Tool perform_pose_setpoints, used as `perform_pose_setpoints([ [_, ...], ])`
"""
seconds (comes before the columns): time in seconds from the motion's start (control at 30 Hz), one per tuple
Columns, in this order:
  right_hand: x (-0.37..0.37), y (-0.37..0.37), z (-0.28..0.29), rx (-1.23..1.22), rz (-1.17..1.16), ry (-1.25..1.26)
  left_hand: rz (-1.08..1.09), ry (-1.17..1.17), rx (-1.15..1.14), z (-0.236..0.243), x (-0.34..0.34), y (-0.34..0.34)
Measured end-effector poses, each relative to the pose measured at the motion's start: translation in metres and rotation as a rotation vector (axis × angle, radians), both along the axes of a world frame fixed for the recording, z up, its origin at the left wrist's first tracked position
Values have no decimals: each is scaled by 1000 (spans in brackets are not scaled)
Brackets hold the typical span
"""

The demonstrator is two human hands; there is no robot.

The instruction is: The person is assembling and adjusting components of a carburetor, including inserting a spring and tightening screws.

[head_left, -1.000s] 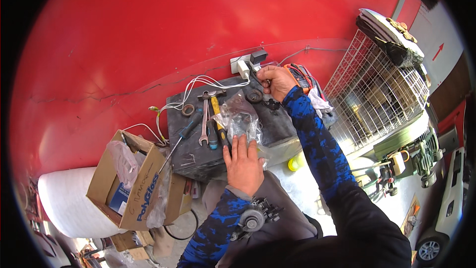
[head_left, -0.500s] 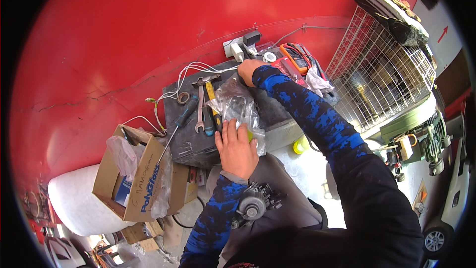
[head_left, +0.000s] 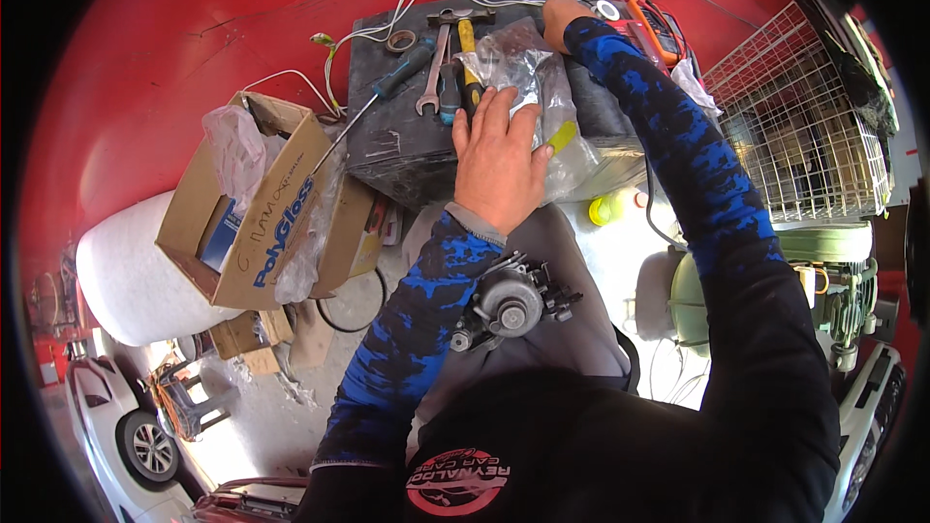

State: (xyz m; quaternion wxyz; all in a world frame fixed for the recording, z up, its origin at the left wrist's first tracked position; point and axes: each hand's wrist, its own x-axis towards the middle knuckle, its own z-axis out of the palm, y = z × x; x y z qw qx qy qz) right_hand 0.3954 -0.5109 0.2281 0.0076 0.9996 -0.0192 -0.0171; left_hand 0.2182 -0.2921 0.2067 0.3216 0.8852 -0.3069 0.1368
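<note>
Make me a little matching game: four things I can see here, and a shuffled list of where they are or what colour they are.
1. left hand
2. hammer
3. multimeter
4. metal mechanical part

A. orange casing
B. on the person's lap
C. fingers on a clear plastic bag
D. partly yellow handle

Pairs: 1-C, 2-D, 3-A, 4-B

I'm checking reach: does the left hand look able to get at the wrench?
Probably yes: the wrench lies near the left hand, its lower end uncovered; a blue-ended handle lies between.
</note>
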Motion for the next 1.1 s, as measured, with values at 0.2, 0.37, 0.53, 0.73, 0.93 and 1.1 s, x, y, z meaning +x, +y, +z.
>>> perform_pose_setpoints([
  [0.2, 6, 8, -15, 84, -79, -119, 1, 25, -161, -4, 2, 15],
  [0.37, -4, -8, -14, -8, 38, -82, -51, 43, -234, -1, 3, 10],
  [0.53, -5, 0, -14, -79, 82, -22, -62, 69, -291, 3, 6, 13],
  [0.73, -11, -6, 10, 56, -11, -143, -68, 88, -373, 7, 6, 15],
  [0.93, -72, -47, 22, 1550, -173, -420, -92, 92, -621, 24, -6, 16],
  [1.1, -231, 37, 86, 1546, 3, -371, -280, 713, -1168, 26, -32, 11],
])
